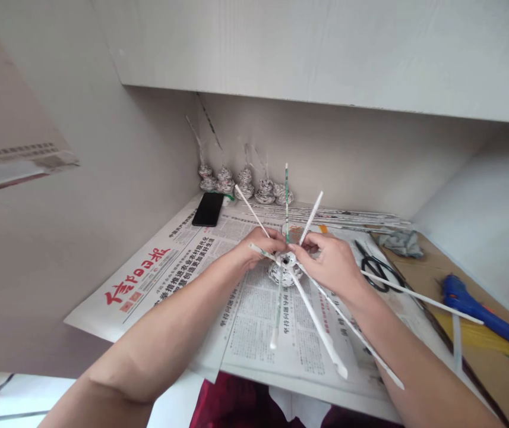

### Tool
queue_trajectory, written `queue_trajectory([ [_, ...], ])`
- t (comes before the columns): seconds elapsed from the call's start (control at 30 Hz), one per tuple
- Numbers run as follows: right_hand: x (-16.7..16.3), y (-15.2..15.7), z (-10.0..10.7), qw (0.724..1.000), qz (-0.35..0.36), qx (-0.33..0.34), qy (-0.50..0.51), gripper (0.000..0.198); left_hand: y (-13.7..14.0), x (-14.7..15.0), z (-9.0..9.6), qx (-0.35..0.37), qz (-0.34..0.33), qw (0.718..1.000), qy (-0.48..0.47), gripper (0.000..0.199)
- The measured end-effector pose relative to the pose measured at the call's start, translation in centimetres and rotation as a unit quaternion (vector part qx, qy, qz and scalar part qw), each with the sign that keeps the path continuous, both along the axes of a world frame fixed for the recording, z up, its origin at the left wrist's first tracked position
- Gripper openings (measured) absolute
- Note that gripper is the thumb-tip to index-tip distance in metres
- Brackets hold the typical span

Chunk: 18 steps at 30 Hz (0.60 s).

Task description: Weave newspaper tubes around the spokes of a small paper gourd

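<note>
A small woven ball of rolled newspaper strips (284, 276) sits between my hands over the newspaper (263, 333). Several thin paper tubes (319, 327) radiate from its top in all directions. At its far left side, my left hand (266, 246) pinches a paper tube close to the dark central hole. My right hand (325, 258) has thumb and fingers closed on a tube at the right of the hole. The fingertips of both hands nearly meet, and the exact spot they grip is partly hidden.
Several finished-looking woven gourd shapes (244, 183) stand along the back wall. A black phone (208, 209) lies in front of them. Long paper tubes (347, 217) lie at the back. Black scissors (379, 267), a crumpled grey cloth (400, 244) and a blue glue gun (472, 306) are at right.
</note>
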State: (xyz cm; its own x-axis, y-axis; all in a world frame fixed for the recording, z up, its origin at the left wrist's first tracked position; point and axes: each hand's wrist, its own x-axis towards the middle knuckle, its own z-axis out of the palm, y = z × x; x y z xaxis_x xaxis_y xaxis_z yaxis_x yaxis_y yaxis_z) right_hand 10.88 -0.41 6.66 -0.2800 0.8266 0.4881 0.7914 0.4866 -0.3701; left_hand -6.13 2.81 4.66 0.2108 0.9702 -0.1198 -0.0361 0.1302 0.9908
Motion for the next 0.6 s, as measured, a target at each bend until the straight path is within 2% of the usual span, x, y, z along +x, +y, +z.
queue_trajectory([
  [0.1,0.2,0.1,0.0,0.999,-0.008,-0.037,0.032,0.022,-0.2,0.0,0.1,0.016,-0.006,1.000,0.001,0.013],
  [0.23,0.6,0.6,0.0,0.986,0.007,-0.125,0.114,0.026,-0.2,0.0,-0.2,0.047,-0.031,0.998,-0.003,0.016],
  [0.33,1.0,1.0,-0.1,0.978,0.010,-0.140,0.152,0.032,-0.2,0.1,-0.4,0.052,-0.041,0.998,0.002,0.018],
  [0.47,1.5,1.5,-0.4,0.977,-0.009,-0.143,0.156,0.036,-0.3,0.2,-0.6,0.058,-0.050,0.997,-0.002,0.018],
  [0.6,1.7,1.8,-0.8,0.977,-0.028,-0.178,0.114,0.041,-0.2,0.2,-0.4,0.059,-0.046,0.997,-0.018,0.019],
])
